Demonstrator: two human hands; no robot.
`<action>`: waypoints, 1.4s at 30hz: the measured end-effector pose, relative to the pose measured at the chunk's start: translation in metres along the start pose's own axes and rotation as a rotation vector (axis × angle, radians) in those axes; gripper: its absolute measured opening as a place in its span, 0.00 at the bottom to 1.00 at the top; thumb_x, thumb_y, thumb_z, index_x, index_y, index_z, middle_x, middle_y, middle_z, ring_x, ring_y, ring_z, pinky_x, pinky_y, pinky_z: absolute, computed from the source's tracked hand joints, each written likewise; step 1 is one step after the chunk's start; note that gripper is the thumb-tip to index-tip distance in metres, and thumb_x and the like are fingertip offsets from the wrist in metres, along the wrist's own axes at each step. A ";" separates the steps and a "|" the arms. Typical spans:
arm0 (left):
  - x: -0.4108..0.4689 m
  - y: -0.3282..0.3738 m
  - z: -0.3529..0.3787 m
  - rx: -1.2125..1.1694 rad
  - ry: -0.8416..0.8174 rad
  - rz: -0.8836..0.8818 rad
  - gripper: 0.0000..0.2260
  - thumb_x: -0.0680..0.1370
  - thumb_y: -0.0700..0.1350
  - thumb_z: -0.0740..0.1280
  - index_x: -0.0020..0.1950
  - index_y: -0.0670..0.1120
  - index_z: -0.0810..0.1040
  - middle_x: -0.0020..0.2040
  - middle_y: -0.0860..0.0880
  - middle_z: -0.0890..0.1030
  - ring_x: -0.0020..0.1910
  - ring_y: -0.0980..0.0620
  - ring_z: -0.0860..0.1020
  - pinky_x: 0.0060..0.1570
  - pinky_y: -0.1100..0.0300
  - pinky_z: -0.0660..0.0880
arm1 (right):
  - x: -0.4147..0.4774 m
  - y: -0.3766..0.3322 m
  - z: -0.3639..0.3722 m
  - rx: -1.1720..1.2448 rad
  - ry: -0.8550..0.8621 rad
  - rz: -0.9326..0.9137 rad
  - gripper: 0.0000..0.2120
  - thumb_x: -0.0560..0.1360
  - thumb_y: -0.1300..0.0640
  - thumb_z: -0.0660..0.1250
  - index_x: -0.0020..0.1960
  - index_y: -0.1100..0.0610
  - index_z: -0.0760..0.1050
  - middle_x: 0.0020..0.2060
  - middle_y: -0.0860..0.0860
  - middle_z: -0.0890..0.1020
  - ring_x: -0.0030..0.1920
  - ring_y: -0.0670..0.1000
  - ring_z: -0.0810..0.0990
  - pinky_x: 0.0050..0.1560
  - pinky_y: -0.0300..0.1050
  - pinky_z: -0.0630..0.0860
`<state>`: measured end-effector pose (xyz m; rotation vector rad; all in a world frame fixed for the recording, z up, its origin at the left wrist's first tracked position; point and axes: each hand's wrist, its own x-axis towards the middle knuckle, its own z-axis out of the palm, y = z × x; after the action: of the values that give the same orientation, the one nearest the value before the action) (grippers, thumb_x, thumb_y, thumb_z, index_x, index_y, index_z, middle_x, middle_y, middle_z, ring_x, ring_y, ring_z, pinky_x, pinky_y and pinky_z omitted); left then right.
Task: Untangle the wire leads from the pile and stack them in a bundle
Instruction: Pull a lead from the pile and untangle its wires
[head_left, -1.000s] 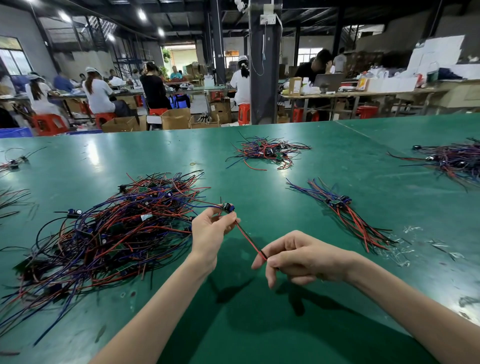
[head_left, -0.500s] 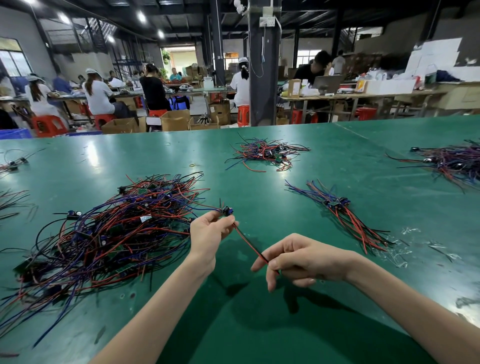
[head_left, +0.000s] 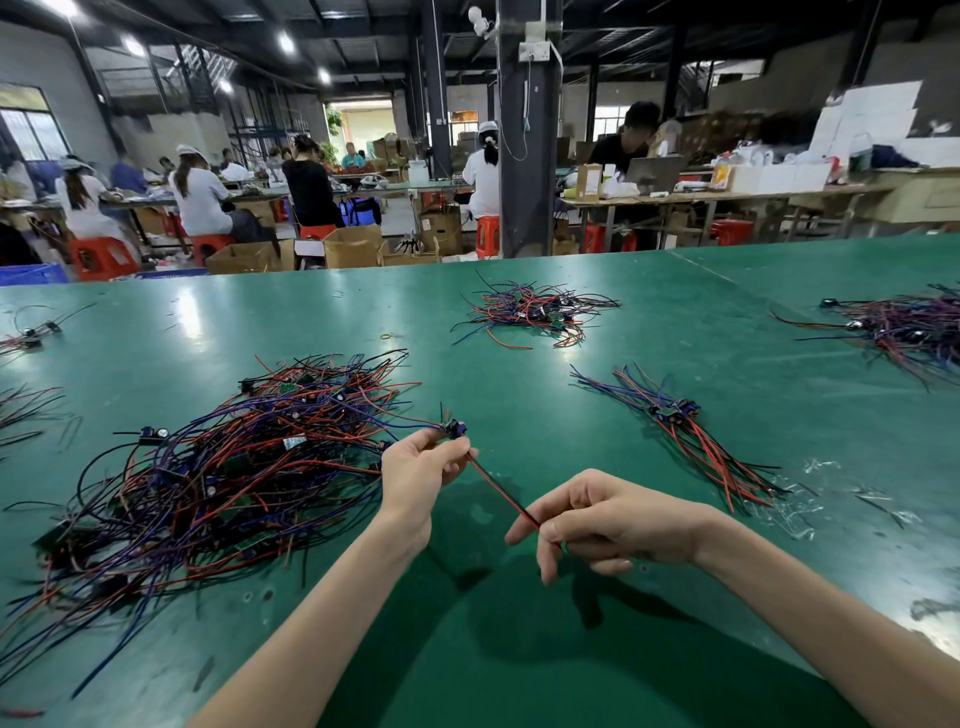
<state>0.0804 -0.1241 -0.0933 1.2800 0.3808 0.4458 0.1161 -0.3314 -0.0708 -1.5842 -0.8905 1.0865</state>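
Note:
A big tangled pile of red, blue and black wire leads (head_left: 218, 478) lies on the green table (head_left: 519, 649) at my left. My left hand (head_left: 418, 470) pinches one lead (head_left: 493, 486) near its small dark component end, just right of the pile. The lead's red and black wires run down to my right hand (head_left: 608, 522), which pinches them between thumb and fingers. A blue wire of this lead still trails back into the pile. A neater bundle of leads (head_left: 680, 431) lies to the right of my hands.
Another loose heap of leads (head_left: 535, 312) lies further back in the middle, and one more heap (head_left: 904, 332) at the far right. Scraps of clear film (head_left: 831, 499) lie beside the bundle. People work at benches beyond the table's far edge.
Both hands have stayed almost in place with the lead stretched between them; my left hand has dropped slightly.

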 end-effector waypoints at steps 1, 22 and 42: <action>0.000 0.000 0.000 0.005 -0.008 -0.003 0.04 0.73 0.32 0.69 0.42 0.40 0.79 0.30 0.47 0.82 0.27 0.58 0.76 0.35 0.68 0.74 | 0.000 -0.001 0.001 -0.006 -0.009 -0.008 0.13 0.79 0.66 0.57 0.59 0.66 0.75 0.39 0.55 0.84 0.21 0.44 0.56 0.20 0.33 0.63; -0.017 -0.002 0.014 -0.044 -0.288 -0.144 0.04 0.74 0.32 0.67 0.44 0.40 0.78 0.30 0.47 0.79 0.30 0.56 0.78 0.33 0.66 0.76 | 0.008 0.004 0.006 0.045 0.025 0.068 0.20 0.76 0.40 0.62 0.51 0.56 0.79 0.39 0.55 0.85 0.20 0.44 0.61 0.18 0.32 0.59; -0.017 -0.009 0.014 -0.043 -0.392 -0.195 0.07 0.78 0.35 0.63 0.53 0.38 0.78 0.42 0.43 0.84 0.32 0.53 0.78 0.41 0.62 0.79 | -0.026 -0.012 -0.104 -0.314 1.144 0.052 0.09 0.76 0.62 0.64 0.41 0.62 0.81 0.28 0.53 0.76 0.21 0.47 0.65 0.23 0.37 0.60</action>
<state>0.0745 -0.1466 -0.0983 1.2412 0.1608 0.0338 0.2052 -0.3844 -0.0412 -2.0907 -0.2178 -0.0562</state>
